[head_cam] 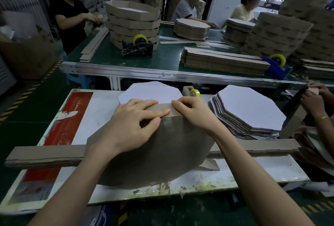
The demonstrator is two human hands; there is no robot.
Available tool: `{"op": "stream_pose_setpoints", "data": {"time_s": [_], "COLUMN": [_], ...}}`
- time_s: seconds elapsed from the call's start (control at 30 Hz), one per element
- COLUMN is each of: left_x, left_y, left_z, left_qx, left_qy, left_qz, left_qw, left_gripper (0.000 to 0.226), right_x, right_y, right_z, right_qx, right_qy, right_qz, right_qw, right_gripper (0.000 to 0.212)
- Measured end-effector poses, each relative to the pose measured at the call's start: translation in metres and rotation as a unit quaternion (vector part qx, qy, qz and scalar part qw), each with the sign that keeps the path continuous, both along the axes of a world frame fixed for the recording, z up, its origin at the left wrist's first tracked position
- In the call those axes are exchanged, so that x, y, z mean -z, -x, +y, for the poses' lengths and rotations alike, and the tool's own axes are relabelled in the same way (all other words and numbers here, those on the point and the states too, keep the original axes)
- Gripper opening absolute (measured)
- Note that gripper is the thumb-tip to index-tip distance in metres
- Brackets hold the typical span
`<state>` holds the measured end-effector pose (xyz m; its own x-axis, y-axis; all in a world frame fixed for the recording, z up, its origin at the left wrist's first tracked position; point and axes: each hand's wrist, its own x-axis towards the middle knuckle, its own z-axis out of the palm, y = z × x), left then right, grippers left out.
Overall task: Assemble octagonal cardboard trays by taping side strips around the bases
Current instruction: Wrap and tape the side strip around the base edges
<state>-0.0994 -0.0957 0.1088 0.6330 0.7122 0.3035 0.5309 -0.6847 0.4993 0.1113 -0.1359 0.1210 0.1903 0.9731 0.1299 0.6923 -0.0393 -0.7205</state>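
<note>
1. Head view: the white worktable (101, 113) fills the lower half of the frame. The brown octagonal base (162, 149) lies flat on it at centre.
2. The side strip (163, 111) runs along the base's upper edge and touches it. Clear tape (169, 123) bridges the two just below. Cannot tell whether the strip is upright or tilted.
3. The left hand (130, 124) presses on the seam, forefinger stretched flat along the strip. The right hand (194, 112) curls its fingers over the strip's top edge and holds it.
4. Step, as judged: fixing the strip to one side of the base. Keep the strip flush with the edge, rub the tape outward from its middle, and hold with the right hand until it grips.
5. Counts:
   - One strip pile (45, 155) crosses the lower frame.
   - One base stack (249, 110) stands centre right.
   - One white octagon (150, 91) lies above the hands.
   - Three yellow tape rolls: one roll (195, 93) sits near, and two are on the green bench (162, 59).
</note>
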Motion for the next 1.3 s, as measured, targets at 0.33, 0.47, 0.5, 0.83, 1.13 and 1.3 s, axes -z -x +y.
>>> {"op": "stream_pose_setpoints", "data": {"time_s": [0.33, 0.47, 0.5, 0.83, 1.13, 1.3], "left_x": [-0.006, -0.001, 0.000, -0.004, -0.012, -0.014], "left_y": [-0.018, -0.015, -0.014, -0.022, -0.069, -0.040], "left_z": [-0.012, -0.012, -0.012, -0.004, -0.011, -0.011], "left_qx": [-0.067, -0.056, -0.056, -0.103, -0.075, -0.082], "left_qy": [-0.042, -0.091, -0.112, -0.161, -0.155, -0.171], "left_qz": [-0.065, -0.025, -0.020, 0.230, 0.170, 0.081], "left_qw": [0.995, 0.994, 0.992, 0.954, 0.970, 0.978], "left_gripper": [0.041, 0.038, 0.038, 0.104, 0.108, 0.102], "right_x": [-0.003, 0.000, 0.001, 0.004, 0.002, -0.012], "right_y": [0.001, 0.000, 0.000, 0.000, -0.025, -0.041], "right_z": [-0.004, -0.003, -0.002, 0.003, -0.010, -0.015], "right_qx": [-0.001, -0.002, -0.002, 0.001, -0.062, -0.113], "right_qy": [-0.012, -0.011, -0.011, 0.007, 0.039, 0.098], "right_qz": [0.016, 0.025, 0.028, 0.023, 0.165, 0.082], "right_qw": [1.000, 1.000, 1.000, 1.000, 0.984, 0.985], "right_gripper": [0.026, 0.027, 0.028, 0.030, 0.026, 0.050]}}
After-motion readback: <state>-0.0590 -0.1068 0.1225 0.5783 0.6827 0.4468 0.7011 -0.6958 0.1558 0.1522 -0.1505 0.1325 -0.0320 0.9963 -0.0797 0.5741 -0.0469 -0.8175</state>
